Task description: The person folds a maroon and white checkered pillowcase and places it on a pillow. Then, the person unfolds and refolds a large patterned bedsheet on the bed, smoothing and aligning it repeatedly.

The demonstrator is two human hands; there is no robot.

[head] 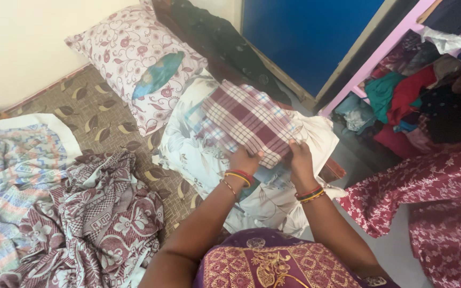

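Left hand (pixel 245 159) and right hand (pixel 300 156) both grip near edge of folded maroon checked cloth (pixel 246 120); cloth rests on white floral pillow (pixel 188 144).

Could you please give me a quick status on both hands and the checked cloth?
Left hand and right hand both grip the folded maroon checked cloth. It rests on the white floral sheet. Nothing obstructs.

Both arms reach forward, elbows bent, wrists close together. The left hand (pixel 244 159) and right hand (pixel 300 157) lie palm down, side by side, fingers curled closed in a grip.
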